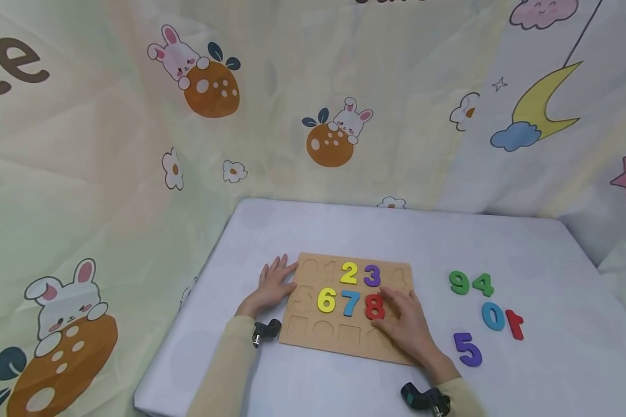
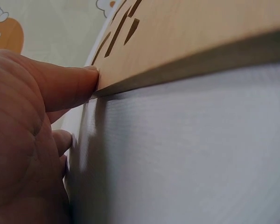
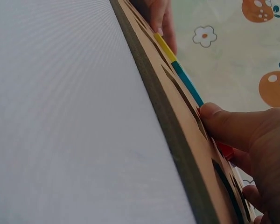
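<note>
The right hand (image 1: 408, 325) pinches the red eight (image 1: 374, 307) (probably light and stiff, best held edgewise), the spread left hand (image 1: 271, 285) touching the board (image 1: 339, 318) at left.

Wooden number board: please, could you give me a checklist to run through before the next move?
1. Board lies on the table: ok.
2. Left hand touches the board's edge: ok.
3. Right hand is off red 8: not ok, its grip is on it.
4. Full seating of red 8 in its slot: cannot tell.
5. Slots for 0 and 1 are vacant: ok.
6. Green 9, green 4, blue 0, red 1 and purple 5 lie right of the board: ok.
</note>
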`<move>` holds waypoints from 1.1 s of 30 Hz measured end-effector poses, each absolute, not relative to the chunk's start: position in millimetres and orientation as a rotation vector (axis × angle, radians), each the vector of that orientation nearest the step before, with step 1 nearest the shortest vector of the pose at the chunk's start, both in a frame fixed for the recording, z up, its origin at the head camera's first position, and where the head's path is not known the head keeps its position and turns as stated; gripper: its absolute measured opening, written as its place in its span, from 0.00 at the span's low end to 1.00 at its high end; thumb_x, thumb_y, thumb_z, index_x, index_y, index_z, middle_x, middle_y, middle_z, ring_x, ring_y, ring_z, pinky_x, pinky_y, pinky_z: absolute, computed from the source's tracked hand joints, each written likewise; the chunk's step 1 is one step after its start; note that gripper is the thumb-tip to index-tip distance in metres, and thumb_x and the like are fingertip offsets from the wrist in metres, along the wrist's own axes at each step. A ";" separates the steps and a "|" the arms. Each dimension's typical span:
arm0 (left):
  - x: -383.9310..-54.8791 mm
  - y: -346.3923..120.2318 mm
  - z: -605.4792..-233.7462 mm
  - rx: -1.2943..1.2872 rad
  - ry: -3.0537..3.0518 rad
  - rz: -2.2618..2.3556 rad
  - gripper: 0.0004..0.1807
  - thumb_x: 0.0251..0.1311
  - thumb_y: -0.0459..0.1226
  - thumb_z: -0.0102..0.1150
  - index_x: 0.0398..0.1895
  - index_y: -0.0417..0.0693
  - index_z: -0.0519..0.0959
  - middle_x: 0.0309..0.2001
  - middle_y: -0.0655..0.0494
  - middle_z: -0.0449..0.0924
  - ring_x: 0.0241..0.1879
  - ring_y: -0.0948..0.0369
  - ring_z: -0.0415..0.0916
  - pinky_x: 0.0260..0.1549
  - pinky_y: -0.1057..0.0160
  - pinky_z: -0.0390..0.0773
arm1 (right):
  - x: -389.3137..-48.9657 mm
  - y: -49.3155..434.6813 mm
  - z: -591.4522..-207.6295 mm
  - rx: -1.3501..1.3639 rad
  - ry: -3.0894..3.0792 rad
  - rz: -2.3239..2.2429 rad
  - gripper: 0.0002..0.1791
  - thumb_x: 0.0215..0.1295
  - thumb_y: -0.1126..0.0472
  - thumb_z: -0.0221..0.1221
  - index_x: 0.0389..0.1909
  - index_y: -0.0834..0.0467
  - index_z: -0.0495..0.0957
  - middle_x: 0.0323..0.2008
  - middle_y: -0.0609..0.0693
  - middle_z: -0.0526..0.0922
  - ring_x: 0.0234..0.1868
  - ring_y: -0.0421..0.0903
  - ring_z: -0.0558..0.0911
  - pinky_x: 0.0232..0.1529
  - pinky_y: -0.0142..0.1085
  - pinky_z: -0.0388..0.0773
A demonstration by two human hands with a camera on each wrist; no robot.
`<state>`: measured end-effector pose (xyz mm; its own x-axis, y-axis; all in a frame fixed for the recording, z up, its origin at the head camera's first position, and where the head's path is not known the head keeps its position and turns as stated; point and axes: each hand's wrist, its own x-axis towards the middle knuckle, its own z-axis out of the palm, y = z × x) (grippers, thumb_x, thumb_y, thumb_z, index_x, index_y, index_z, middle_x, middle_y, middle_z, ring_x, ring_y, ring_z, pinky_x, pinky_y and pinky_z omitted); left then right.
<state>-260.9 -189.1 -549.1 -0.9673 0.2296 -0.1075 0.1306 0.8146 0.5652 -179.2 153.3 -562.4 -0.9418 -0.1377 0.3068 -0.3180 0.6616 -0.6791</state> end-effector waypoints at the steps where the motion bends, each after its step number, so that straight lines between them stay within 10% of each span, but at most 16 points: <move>1: -261.5 -189.0 -549.0 0.287 2.834 0.860 0.31 0.68 0.42 0.53 0.74 0.50 0.62 0.78 0.44 0.41 0.77 0.47 0.31 0.72 0.42 0.25 | -179.4 153.3 -561.9 0.368 -2.648 1.142 0.41 0.45 0.60 0.77 0.63 0.60 0.72 0.57 0.55 0.80 0.63 0.56 0.73 0.73 0.61 0.39; 33: -265.1 -188.9 -551.1 0.286 2.845 0.852 0.31 0.67 0.42 0.54 0.73 0.50 0.63 0.78 0.44 0.42 0.77 0.47 0.32 0.72 0.41 0.26 | -179.6 153.9 -562.5 0.381 -2.655 1.131 0.40 0.47 0.57 0.77 0.62 0.58 0.73 0.57 0.53 0.80 0.62 0.54 0.73 0.74 0.60 0.39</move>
<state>-265.1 -188.9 -551.1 -0.9693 0.2266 -0.0953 0.1370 0.8197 0.5562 -179.6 153.9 -562.5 -0.9397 -0.1469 0.3089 -0.3244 0.6685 -0.6692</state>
